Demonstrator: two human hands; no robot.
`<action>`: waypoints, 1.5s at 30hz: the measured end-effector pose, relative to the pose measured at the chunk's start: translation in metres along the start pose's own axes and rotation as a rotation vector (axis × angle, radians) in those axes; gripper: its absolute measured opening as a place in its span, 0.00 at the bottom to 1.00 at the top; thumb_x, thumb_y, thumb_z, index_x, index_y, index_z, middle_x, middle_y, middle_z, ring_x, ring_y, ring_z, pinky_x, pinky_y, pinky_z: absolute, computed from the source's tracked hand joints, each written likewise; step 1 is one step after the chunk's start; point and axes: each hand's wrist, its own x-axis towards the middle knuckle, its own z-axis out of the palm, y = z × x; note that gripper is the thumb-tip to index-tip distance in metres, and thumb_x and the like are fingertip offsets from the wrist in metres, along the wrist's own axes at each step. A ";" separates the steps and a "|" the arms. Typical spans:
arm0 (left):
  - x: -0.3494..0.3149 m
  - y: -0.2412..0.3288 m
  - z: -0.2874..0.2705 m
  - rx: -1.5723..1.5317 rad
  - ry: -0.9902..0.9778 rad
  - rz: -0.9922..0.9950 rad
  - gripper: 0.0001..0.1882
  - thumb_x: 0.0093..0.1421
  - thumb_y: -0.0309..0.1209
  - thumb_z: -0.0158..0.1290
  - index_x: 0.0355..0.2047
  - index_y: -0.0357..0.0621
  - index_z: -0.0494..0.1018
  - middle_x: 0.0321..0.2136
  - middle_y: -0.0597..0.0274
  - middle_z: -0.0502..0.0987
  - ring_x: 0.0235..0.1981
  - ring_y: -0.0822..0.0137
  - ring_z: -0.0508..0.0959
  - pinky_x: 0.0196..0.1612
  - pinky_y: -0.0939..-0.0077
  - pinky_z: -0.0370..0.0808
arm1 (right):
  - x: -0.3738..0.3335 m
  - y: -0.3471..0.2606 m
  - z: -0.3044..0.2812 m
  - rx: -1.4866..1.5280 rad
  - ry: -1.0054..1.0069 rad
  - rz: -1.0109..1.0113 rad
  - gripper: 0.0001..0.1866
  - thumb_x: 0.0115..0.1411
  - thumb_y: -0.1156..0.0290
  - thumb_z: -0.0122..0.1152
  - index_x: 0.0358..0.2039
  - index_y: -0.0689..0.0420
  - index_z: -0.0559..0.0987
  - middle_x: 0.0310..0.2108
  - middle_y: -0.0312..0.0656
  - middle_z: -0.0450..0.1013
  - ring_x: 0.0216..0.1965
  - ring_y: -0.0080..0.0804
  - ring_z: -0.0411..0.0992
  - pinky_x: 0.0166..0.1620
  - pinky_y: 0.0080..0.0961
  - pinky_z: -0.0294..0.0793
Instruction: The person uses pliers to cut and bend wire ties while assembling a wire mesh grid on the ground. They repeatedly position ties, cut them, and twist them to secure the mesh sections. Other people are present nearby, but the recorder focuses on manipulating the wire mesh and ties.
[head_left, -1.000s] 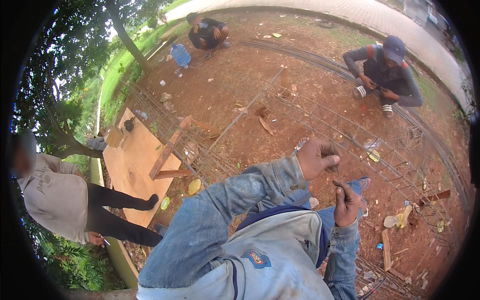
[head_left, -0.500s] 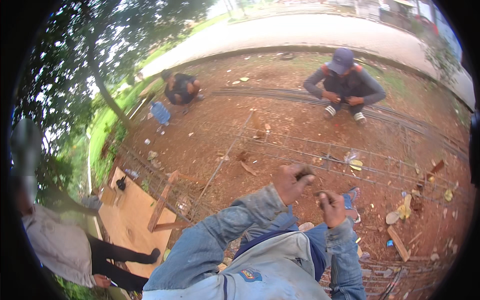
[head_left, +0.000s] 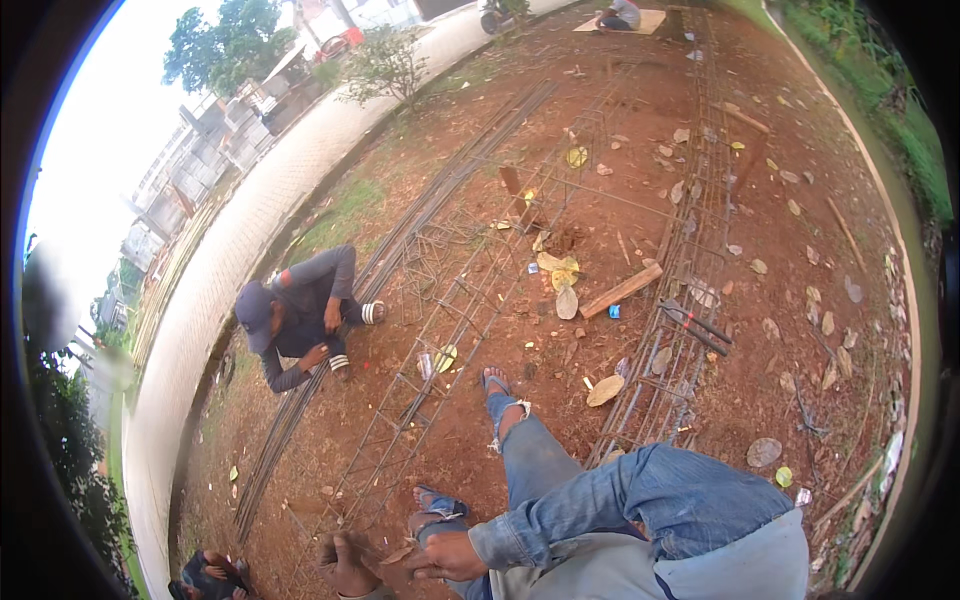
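My left hand (head_left: 347, 565) is low in the view, its fingers curled into a fist. Close to its right, my right hand (head_left: 447, 556) has its fingers pressed together and turned toward the left one. Whatever either hand may hold is too small or hidden to make out. Both are held over red soil in front of my sandalled feet. Just beyond them runs a rebar cage (head_left: 425, 400) of long rods and square ties, lying on the ground.
A second rebar cage (head_left: 640, 400) extends on the right, with a black long-handled cutter (head_left: 693, 327) across it. A wooden plank (head_left: 621, 291) lies between the cages. A person in a cap (head_left: 290, 325) squats beside loose long bars (head_left: 400, 245). Another person (head_left: 210, 577) is at the lower left.
My view has swung to the right, bringing the second cage and the cutter into full sight. My hands now appear lower and further left, still close together with curled fingers.
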 end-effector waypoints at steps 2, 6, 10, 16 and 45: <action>-0.001 0.006 -0.005 -0.010 0.065 0.021 0.09 0.55 0.32 0.48 0.23 0.38 0.69 0.17 0.64 0.69 0.17 0.74 0.67 0.22 0.81 0.65 | 0.000 -0.010 -0.025 0.247 0.020 -0.002 0.13 0.58 0.64 0.40 0.32 0.59 0.71 0.22 0.49 0.69 0.30 0.47 0.69 0.36 0.37 0.65; -0.013 0.021 0.033 0.096 0.090 0.097 0.09 0.56 0.31 0.47 0.25 0.37 0.69 0.16 0.64 0.69 0.14 0.76 0.66 0.17 0.83 0.64 | 0.011 0.046 -0.007 0.351 0.239 0.024 0.12 0.59 0.64 0.41 0.29 0.60 0.68 0.16 0.50 0.65 0.27 0.47 0.68 0.34 0.40 0.63; -0.010 0.013 -0.004 0.202 0.146 0.038 0.08 0.56 0.31 0.47 0.26 0.37 0.69 0.16 0.64 0.70 0.14 0.76 0.67 0.16 0.85 0.64 | -0.007 -0.030 0.014 0.300 0.066 -0.095 0.11 0.59 0.66 0.42 0.31 0.60 0.69 0.16 0.50 0.66 0.25 0.46 0.68 0.28 0.35 0.65; -0.012 0.011 0.013 0.229 0.170 0.133 0.09 0.55 0.31 0.49 0.25 0.36 0.70 0.16 0.63 0.70 0.15 0.76 0.68 0.18 0.86 0.64 | 0.006 0.044 0.027 0.930 0.025 0.301 0.18 0.60 0.60 0.40 0.34 0.61 0.73 0.13 0.37 0.62 0.19 0.24 0.63 0.26 0.24 0.63; 0.170 -0.186 0.030 0.208 0.047 -0.667 0.09 0.53 0.30 0.51 0.24 0.35 0.69 0.19 0.58 0.73 0.19 0.73 0.71 0.24 0.80 0.69 | 0.091 0.213 0.021 1.147 0.250 1.022 0.14 0.58 0.64 0.48 0.39 0.61 0.73 0.19 0.31 0.64 0.20 0.16 0.59 0.24 0.16 0.60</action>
